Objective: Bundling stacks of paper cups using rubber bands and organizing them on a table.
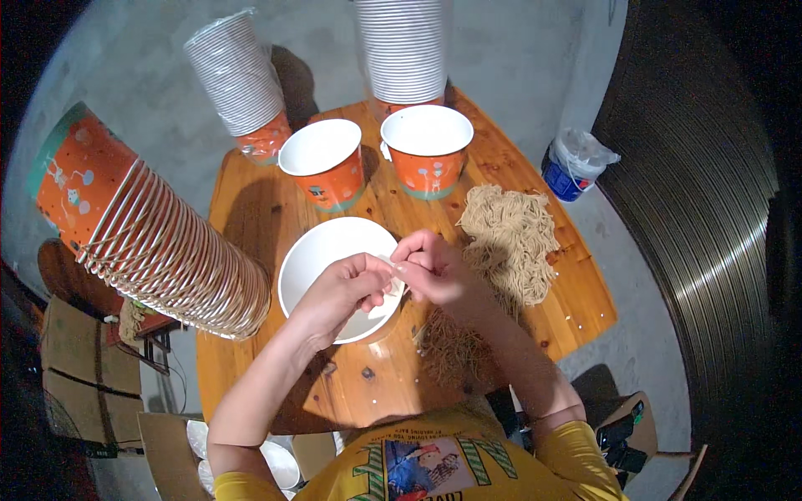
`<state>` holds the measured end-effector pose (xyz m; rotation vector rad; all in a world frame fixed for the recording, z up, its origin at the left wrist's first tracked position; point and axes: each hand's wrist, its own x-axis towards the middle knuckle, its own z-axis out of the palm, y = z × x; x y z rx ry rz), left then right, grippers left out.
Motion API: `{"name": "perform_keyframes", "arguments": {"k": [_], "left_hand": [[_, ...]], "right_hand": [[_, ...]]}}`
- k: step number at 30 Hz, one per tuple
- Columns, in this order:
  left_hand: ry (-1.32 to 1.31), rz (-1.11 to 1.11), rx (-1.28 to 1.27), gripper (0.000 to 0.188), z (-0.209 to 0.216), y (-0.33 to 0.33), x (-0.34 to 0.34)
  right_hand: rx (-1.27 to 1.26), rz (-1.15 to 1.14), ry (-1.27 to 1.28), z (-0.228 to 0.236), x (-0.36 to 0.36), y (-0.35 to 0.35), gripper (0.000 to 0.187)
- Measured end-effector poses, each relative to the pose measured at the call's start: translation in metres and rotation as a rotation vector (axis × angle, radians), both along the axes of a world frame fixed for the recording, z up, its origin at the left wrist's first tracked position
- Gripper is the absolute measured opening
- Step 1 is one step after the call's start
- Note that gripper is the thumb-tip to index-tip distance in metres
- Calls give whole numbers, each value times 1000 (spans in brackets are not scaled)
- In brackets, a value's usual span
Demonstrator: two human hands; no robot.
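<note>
Both of my hands meet above the right side of an open white paper bucket (302,263), which stands in the middle of the wooden table (380,388). My left hand (349,290) is closed in a pinch, its fingertips almost against those of the other hand. Also pinched, with fingers curled, my right hand (430,269) is just beyond the bucket's rim. Whatever lies between the fingertips is too small to make out. Beside my right forearm spreads a pile of tan yarn-like strands (511,238), partly shaded and partly covered by the arm.
Two orange paper buckets, one (334,185) left and one (428,171) right, stand behind. Nested bucket stacks rise at the back left (238,79) and back centre (405,58). A tilted stack (180,250) with tan strands leans at left. A blue-and-white pail (575,167) sits right, off the table.
</note>
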<state>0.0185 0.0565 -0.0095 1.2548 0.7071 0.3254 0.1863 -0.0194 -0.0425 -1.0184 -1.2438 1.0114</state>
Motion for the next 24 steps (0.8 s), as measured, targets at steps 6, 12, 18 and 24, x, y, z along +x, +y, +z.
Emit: {"name": "perform_keyframes", "arguments": {"k": [6, 12, 18, 24], "left_hand": [[29, -20, 152, 11, 7, -7, 6], [24, -85, 184, 14, 8, -10, 6], [64, -96, 137, 16, 10, -11, 7], [54, -90, 123, 17, 8, -9, 7]], "right_hand": [[-164, 333, 7, 58, 15, -5, 17], [-256, 87, 67, 47, 17, 3, 26], [-93, -17, 157, 5, 24, -3, 20], [225, -289, -460, 5, 11, -22, 10]]}}
